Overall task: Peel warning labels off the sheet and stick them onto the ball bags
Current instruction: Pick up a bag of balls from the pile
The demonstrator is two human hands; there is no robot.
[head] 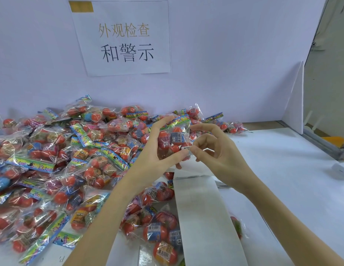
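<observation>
My left hand [155, 150] holds up a clear ball bag [174, 135] with red balls and a colourful header, fingers at its top and thumb at its lower edge. A small white warning label [187, 149] lies on the bag's lower right corner. My right hand [213, 150] presses that label with thumb and forefinger, the other fingers curled. The long white label sheet [202, 217] lies on the table below my hands, running toward me.
A big heap of ball bags [61, 160] covers the left half of the white table [282, 179], with more bags in front near the sheet. A paper sign [125, 37] hangs on the back wall. A white divider [294, 104] and a small white object [341, 170] stand at right.
</observation>
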